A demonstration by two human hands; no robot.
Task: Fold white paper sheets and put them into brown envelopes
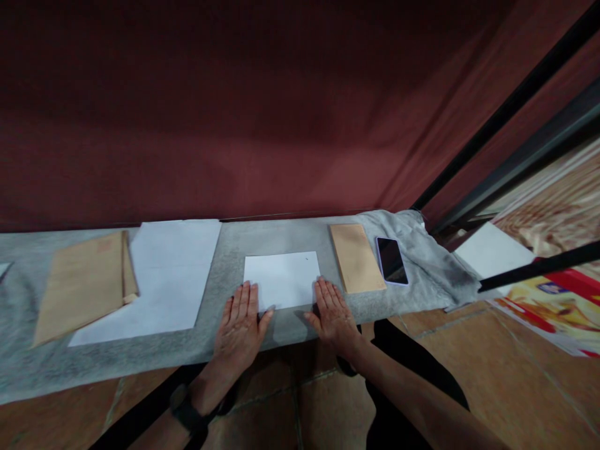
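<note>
A white sheet of paper (284, 278), seemingly folded to a small rectangle, lies flat on the grey cloth in front of me. My left hand (241, 322) rests flat at its lower left corner, fingers stretched out and thumb on the near edge. At the lower right corner my right hand (332, 315) lies flat too, its fingertips on the paper's right edge. Neither hand grips anything. Just right of the paper is a small stack of brown envelopes (357, 257).
Larger white sheets (180, 275) lie on the left, partly under big brown envelopes (84, 281). A phone (392, 260) sits right of the small envelopes. The grey cloth (234, 240) covers a narrow bench against a dark red wall (262, 125). Black bars (506, 106) stand at right.
</note>
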